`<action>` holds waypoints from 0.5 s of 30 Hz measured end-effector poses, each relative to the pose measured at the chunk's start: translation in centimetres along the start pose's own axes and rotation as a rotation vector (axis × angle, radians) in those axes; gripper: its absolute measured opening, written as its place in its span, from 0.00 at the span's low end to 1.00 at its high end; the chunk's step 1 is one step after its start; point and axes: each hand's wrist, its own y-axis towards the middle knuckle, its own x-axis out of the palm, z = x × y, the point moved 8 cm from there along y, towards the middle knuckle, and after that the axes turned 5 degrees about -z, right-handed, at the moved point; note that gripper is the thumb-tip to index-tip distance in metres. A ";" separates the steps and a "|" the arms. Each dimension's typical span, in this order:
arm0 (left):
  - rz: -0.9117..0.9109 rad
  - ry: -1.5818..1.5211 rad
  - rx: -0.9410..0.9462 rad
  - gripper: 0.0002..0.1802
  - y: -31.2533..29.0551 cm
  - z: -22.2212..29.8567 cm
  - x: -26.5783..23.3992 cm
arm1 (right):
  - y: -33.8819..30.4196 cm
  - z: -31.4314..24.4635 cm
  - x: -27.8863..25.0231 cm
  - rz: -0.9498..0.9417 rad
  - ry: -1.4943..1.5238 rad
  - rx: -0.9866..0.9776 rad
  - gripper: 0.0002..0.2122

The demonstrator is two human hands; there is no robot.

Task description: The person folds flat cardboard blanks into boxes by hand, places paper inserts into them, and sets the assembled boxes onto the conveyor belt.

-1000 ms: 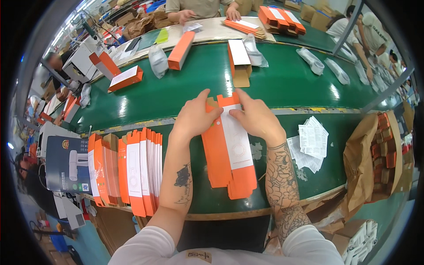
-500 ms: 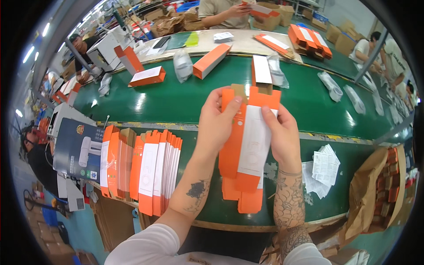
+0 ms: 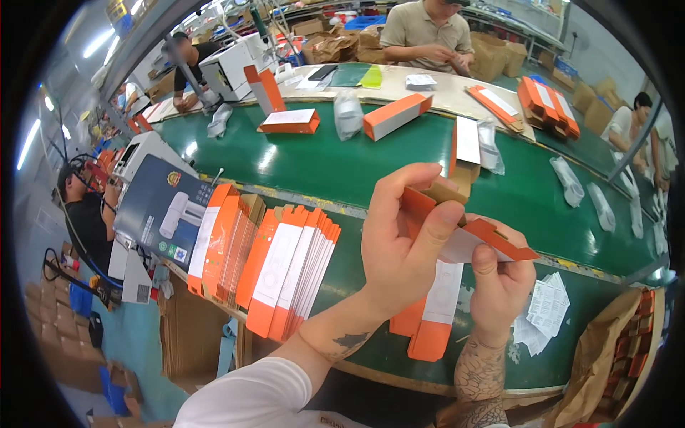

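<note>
- The left hand [image 3: 403, 242] is partly closed, its thumb in front and its fingers curled behind, gripping one end of an orange-and-white carton [image 3: 462, 245].
- The right hand [image 3: 503, 289] is also closed on that carton, lower down and toward the other end, with its thumb pressed on the near side and its fingers bent behind.
- The carton is held up above the surface [image 3: 531, 367], between the two hands and tilted, with orange flaps sticking out above the right hand; the left hand hides part of it.
- Below it, flattened cartons [image 3: 442, 296] in orange and white lie on the green surface, partly covered by the hands.
- Just right of the right hand, printed white sheets [image 3: 546, 314] lie in a loose, overlapping pile.
- To the left, two rows of flattened cartons, a nearer-left row [image 3: 225, 246] and a right-hand row [image 3: 285, 271], stand on edge, packed close together.
- Beside them at the far left, a dark blue box [image 3: 160, 210] with a pictured white appliance leans at a slant.
- At the right edge, a brown paper sack [image 3: 599, 349] holds more orange cartons.
- Beyond the hands runs a green belt [image 3: 314, 160]; on it are an open white-topped carton [image 3: 468, 139], a long orange carton [image 3: 397, 115] and a clear-bagged item [image 3: 348, 115].
- A co-worker [image 3: 428, 36] in a beige shirt is across the belt, hands together.
</note>
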 end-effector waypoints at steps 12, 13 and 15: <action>-0.221 -0.095 0.065 0.24 1.1 0.0 1.2 | 0.8 1.1 1.2 -0.075 0.260 0.009 0.42; -0.319 -0.155 0.088 0.25 0.8 0.0 1.8 | 0.8 1.0 1.1 -0.073 0.253 0.003 0.42; -0.312 -0.169 0.076 0.25 0.4 -0.2 2.4 | 0.7 0.8 0.1 0.054 0.323 -0.043 0.36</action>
